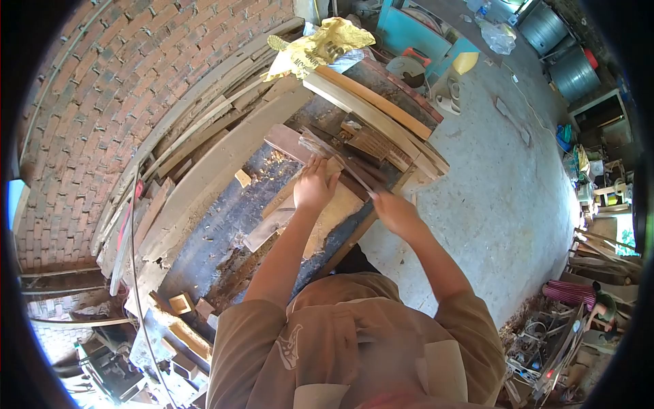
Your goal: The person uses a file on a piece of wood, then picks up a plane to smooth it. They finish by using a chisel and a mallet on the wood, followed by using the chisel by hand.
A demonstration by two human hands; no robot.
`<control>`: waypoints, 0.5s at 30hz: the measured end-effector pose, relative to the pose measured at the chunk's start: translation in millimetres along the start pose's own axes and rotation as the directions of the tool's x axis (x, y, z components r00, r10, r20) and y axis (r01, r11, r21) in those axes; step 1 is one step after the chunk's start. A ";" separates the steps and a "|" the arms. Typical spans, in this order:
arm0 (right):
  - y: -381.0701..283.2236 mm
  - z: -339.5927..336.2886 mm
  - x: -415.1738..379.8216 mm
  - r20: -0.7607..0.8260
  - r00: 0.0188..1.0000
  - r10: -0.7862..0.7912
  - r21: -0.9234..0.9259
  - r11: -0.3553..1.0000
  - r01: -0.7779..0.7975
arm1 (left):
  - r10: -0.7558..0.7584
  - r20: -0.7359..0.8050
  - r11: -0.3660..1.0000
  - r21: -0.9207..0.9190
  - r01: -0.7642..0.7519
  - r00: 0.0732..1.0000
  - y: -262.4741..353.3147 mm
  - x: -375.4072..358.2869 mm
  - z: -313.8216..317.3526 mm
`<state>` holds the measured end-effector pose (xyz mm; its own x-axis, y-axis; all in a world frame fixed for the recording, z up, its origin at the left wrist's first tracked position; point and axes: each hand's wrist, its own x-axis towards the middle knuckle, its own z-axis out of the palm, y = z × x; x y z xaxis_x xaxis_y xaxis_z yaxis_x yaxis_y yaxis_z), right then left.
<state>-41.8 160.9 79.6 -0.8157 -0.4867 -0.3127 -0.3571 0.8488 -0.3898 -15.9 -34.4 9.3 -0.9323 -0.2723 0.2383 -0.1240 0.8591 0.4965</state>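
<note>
My left hand [315, 185] lies on a small light piece of wood [334, 165], its fingers and thumb about the piece, holding it down on the bench. In my right hand [396, 213], closed in a fist, is the near end of a long thin blade-like tool [354, 174]; its exact kind is hard to make out. The tool slants away to the upper left, beside the wood under my left hand. A reddish-brown board [285, 141] lies beyond my left fingers. Nearer to me, a short flat board [267, 230] rests below my left wrist.
Long planks [371, 109] lie across the far end of the dark workbench [204, 228], near a yellow sack [320, 49]. More boards [170, 177] are stacked along the brick wall [102, 95]. A wood offcut [242, 178] and shavings lie on the bench. Concrete floor [490, 184] extends to the right.
</note>
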 end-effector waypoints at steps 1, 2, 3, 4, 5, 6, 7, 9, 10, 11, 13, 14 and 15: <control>-7.9 6.0 21.5 -0.023 0.998 -0.051 0.014 0.999 0.051 | 0.006 -0.008 1.000 -0.013 -0.006 1.000 -1.6 -1.2 1.5; -23.8 4.4 39.2 -0.034 0.998 -0.058 0.016 0.998 0.059 | 0.013 -0.015 1.000 -0.028 -0.014 1.000 -2.2 -1.3 2.1; -35.8 3.4 52.1 -0.043 0.997 -0.062 0.019 0.998 0.063 | 0.018 -0.015 1.000 -0.025 -0.018 1.000 -1.9 -0.1 1.4; -38.7 4.8 58.8 -0.044 0.997 -0.056 0.026 0.998 0.057 | 0.002 -0.011 1.000 -0.021 -0.003 1.000 -2.2 0.1 1.5; -39.2 8.4 63.7 -0.040 0.997 -0.062 0.025 0.998 0.063 | -0.012 -0.003 1.000 -0.017 0.012 1.000 -2.6 -1.2 1.9; -38.7 10.6 65.1 -0.039 0.997 -0.066 0.024 0.997 0.067 | -0.001 0.008 1.000 -0.016 0.002 1.000 -2.7 -1.9 1.6; -32.6 11.7 58.0 -0.044 0.998 -0.055 0.029 0.998 0.056 | 0.003 -0.007 1.000 -0.009 -0.003 1.000 -2.5 -1.5 1.9; -10.3 12.4 23.5 -0.056 0.997 -0.050 0.006 0.999 0.050 | 0.013 -0.022 1.000 -0.012 -0.013 1.000 -1.7 -1.4 3.3; 0.2 10.2 2.7 -0.051 0.998 -0.031 0.001 1.000 0.032 | 0.015 -0.026 1.000 0.006 -0.015 1.000 -2.2 -1.6 3.6; 9.4 6.0 -19.3 -0.045 0.999 -0.015 -0.008 1.000 0.015 | 0.014 -0.033 1.000 0.023 -0.013 0.999 -2.3 -1.1 4.2; 19.7 -6.2 -52.6 0.049 0.997 0.066 0.017 0.998 -0.066 | 0.004 -0.029 1.000 0.001 -0.004 1.000 -0.8 -0.5 3.8; 19.1 -12.0 -54.0 0.051 0.997 0.065 0.016 0.998 -0.066 | 0.000 -0.024 1.000 -0.010 -0.001 1.000 -0.4 -0.7 2.5; 17.7 -15.8 -54.3 0.055 0.997 0.061 0.020 0.998 -0.062 | 0.007 -0.020 1.000 -0.005 -0.007 1.000 -2.0 -1.3 3.7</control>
<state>-11.0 205.6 103.4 -0.8097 -0.4445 -0.3831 -0.2962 0.8731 -0.3872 -15.7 -34.1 4.9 -0.9262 -0.2750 0.2581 -0.1160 0.8589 0.4988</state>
